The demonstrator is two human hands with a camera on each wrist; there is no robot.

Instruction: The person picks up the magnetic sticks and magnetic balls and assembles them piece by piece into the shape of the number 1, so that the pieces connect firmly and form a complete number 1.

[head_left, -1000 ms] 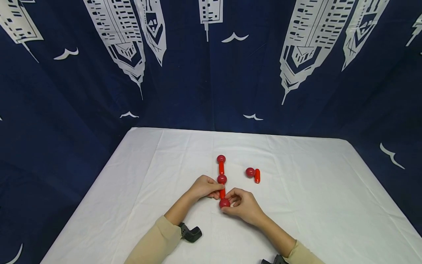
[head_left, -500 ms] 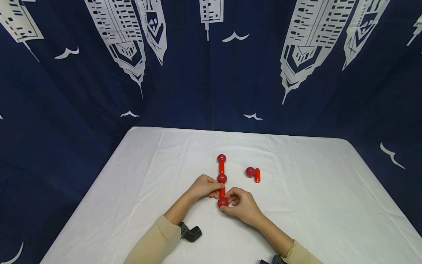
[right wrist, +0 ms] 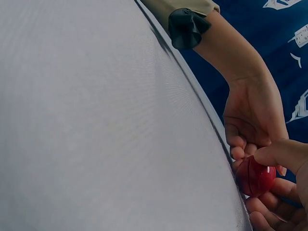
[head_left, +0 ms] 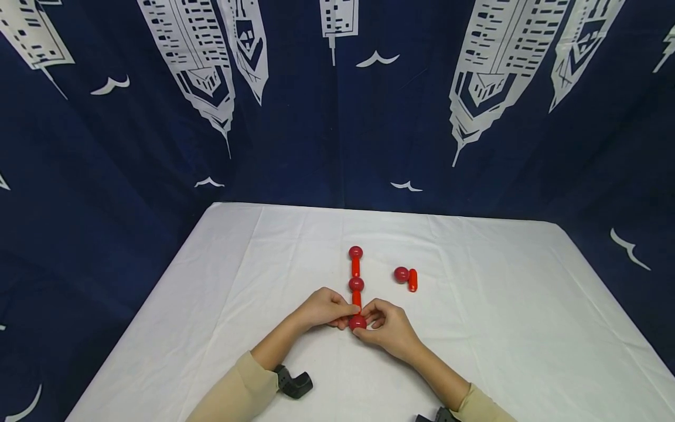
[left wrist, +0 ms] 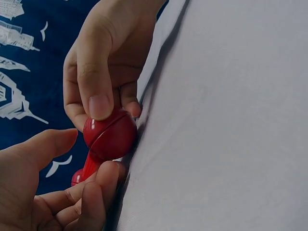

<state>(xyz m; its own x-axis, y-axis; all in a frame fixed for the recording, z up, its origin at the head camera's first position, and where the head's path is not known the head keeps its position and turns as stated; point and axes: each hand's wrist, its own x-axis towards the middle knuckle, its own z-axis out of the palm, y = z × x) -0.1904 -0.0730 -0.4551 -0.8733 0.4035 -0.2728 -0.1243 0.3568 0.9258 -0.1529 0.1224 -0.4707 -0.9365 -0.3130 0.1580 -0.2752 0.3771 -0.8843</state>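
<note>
Red ball-and-rod chain (head_left: 356, 284) on a white-covered counter (head_left: 501, 293), near the middle of its width, running straight away from a seated or standing person of whom only the arms show. Nearest are two beige sleeves, the right sleeve (head_left: 481, 404) and the left sleeve (head_left: 234, 390), each with a black wrist device beside its cuff. Beyond them, the right hand (head_left: 387, 329) pinches the near ball (head_left: 357, 323) of the chain, its thumb on the near side and its fingers on the right; the left wrist view shows a thin seam across this ball. Opposite, the left hand (head_left: 324, 308) reaches in from the left, its thumb appearing over the near rod (head_left: 357, 298) just beyond the ball. In the left wrist view its thumb and fingers stand apart, the fingers close against the chain; whether they pinch the rod cannot be told. Farther along come the middle ball (head_left: 356, 283), the far rod (head_left: 355, 267) and the far ball (head_left: 355, 252), which ends the chain. To the right of the chain, well apart from it, lie a loose ball (head_left: 401, 275) and a loose rod (head_left: 413, 280), side by side. Behind the counter hangs a dark blue cloth (head_left: 390, 129) printed with white towers and birds, the towers pointing downward.
</note>
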